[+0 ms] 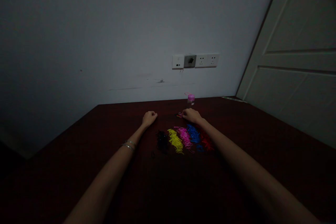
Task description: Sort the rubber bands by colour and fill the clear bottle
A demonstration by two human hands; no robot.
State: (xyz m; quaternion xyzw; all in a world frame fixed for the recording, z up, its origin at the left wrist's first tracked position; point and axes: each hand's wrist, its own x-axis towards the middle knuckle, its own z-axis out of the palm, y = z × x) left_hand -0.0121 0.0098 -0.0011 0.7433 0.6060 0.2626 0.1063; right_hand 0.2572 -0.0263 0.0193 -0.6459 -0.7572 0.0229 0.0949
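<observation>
My right hand [192, 115] is closed, its fingertips pinched at the edge of a small mixed cluster of rubber bands [179, 115]. To the left, my left hand [150, 118] rests on the table with its fingers curled together; the dim light hides whatever may be inside. Nearer to me lie sorted heaps of thin rubber bands in a row: black [162, 141], yellow [175, 141], pink [185, 137], blue [193, 133] and red [206, 142]. My right forearm partly covers the red heap.
Behind my right hand stands a small clear bottle with a pink lid [191, 97]. The dark red table [91, 140] meets a pale wall carrying a row of sockets [201, 60]. A panelled door [294, 59] rises at the right. One stray black band [153, 154] lies near the black heap.
</observation>
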